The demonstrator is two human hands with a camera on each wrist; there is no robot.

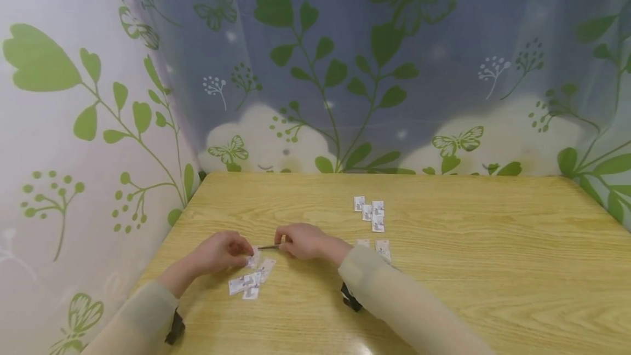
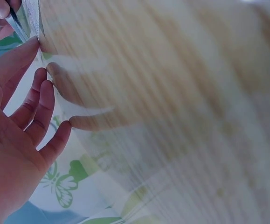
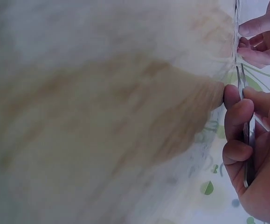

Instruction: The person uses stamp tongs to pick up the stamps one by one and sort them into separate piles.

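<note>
My right hand (image 1: pixel 303 241) grips a pair of thin metal tweezers (image 3: pixel 249 144), its fingers curled round the shanks. The tweezers' tips point left and reach the edge of a small white printed card (image 1: pixel 253 259). On that same card rest the fingertips of my left hand (image 1: pixel 222 252), close over the table. In the left wrist view, the other fingers of the left hand (image 2: pixel 20 121) are spread and loosely bent, their tips at the tabletop. Several similar cards (image 1: pixel 250 292) lie overlapping just in front of it, turned at different angles.
A cluster of small printed cards (image 1: pixel 377 224) lies further back, right of centre. Nearer, another card (image 1: pixel 382 250) and one beside it are partly covered by the right sleeve (image 1: pixel 384 284). The wooden table (image 1: pixel 493 245) backs onto a leaf-patterned curtain (image 1: pixel 305 70).
</note>
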